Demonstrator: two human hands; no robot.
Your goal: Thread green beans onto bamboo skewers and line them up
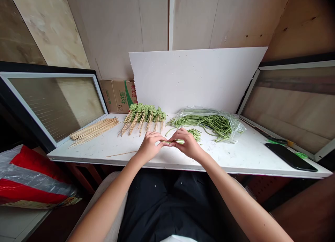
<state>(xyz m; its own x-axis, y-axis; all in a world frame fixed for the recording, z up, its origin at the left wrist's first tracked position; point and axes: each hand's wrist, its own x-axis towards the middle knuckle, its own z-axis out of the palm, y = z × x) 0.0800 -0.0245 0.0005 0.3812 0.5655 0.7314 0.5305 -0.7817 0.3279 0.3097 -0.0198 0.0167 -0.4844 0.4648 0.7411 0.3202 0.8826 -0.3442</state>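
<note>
Just above the front part of the white table, my left hand (150, 144) and my right hand (186, 140) meet, fingertips nearly touching. Both pinch a thin green bean (164, 141), mostly covered by the fingers. A single bamboo skewer (121, 154) lies by my left hand, its right end hidden. Behind my right hand is a small pile of cut green bean pieces (195, 133). Long green beans (209, 123) spill from a clear plastic bag (237, 125) further right. Skewers threaded with bean pieces (146, 113) are stacked behind my left hand.
Bare bamboo skewers (95, 130) lie at the table's left. A black phone (290, 156) and a green ring (301, 154) are at the right. A white board (193, 78) and a cardboard box (117, 95) stand at the back; framed glass panels (57, 102) flank both sides.
</note>
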